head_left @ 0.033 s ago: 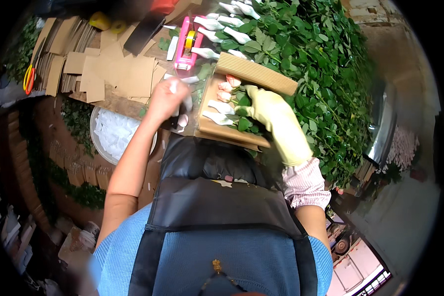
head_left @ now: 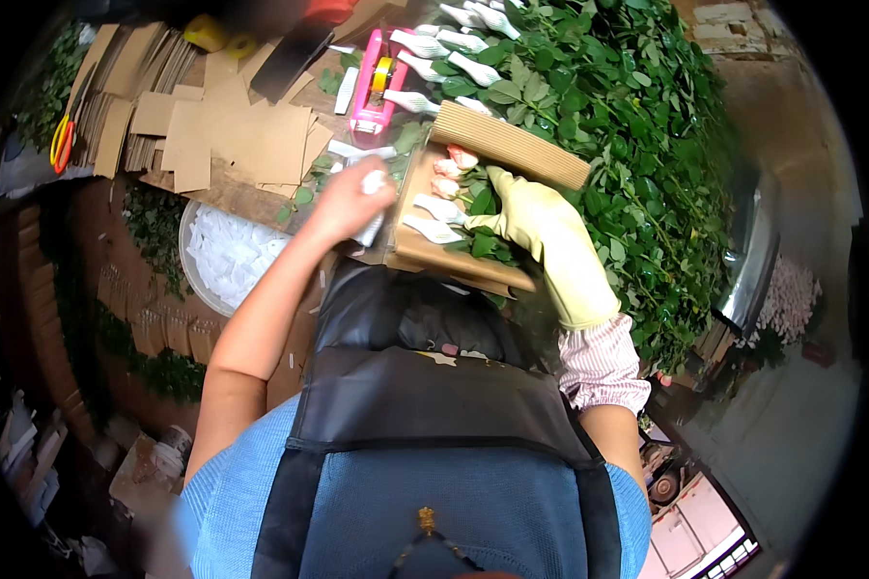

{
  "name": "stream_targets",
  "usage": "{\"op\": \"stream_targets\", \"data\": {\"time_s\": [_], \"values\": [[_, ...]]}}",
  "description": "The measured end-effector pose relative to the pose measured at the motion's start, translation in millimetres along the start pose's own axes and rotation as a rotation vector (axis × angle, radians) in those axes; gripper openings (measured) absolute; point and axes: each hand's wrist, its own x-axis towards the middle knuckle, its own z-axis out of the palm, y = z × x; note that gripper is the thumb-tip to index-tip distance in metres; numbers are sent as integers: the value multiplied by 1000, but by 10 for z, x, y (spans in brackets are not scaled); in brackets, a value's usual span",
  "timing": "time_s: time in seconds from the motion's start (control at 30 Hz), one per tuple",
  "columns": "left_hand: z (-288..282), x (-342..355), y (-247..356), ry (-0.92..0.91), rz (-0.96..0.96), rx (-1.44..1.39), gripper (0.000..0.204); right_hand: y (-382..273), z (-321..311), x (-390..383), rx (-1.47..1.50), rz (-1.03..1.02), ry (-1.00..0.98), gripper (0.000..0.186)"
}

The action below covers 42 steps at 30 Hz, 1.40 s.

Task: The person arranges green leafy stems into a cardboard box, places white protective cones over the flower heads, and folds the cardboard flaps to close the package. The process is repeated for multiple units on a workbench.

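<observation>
My bare left hand point(head_left: 350, 205) is closed, with a small white piece point(head_left: 374, 180) showing between its fingers; its exact kind is unclear. It hovers just left of an open corrugated cardboard wrap point(head_left: 512, 145). Inside lie pink roses point(head_left: 446, 168), and below them two rose heads in white net sleeves point(head_left: 440, 208). My right hand point(head_left: 541, 227), in a pale yellow glove, reaches into the wrap from the right. Its fingers curl over the rose stems and leaves, partly hiding them.
A pink tape dispenser point(head_left: 371, 87) stands behind the wrap, beside several white-sleeved roses point(head_left: 475, 69). Leafy stems point(head_left: 628, 164) heap up on the right. Cardboard sheets point(head_left: 224, 140), orange-handled scissors point(head_left: 63, 145) and a basin point(head_left: 188, 253) of white pieces are on the left.
My left hand has moved slightly right, closer to the cardboard wrap. The right hand stays over the rose stems. The whole view has shifted a little.
</observation>
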Motion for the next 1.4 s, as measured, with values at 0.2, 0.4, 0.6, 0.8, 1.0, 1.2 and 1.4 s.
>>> {"op": "stream_targets", "data": {"time_s": [0.2,0.4,0.6,0.8,1.0,1.2,1.4], "values": [[388,130,249,-176,39,181,26,-177,341,110,-215,198,54,48],[102,-73,157,117,-154,-364,23,-195,323,139,-196,226,57,44],[-437,-403,-391,-83,-95,-184,16,-308,-304,-512,163,152,142,56],[61,-127,178,-120,80,219,41,-241,91,-328,450,62,-138,22],[244,80,5,-427,24,89,39,-448,73,-105,-125,-86,-232,30],[505,-152,-234,-174,-184,-553,29,-438,203,-19,-183,-131,-238,27],[-534,-619,-577,239,-244,-546,24,-396,144,-58,-286,-269,-232,15]]}}
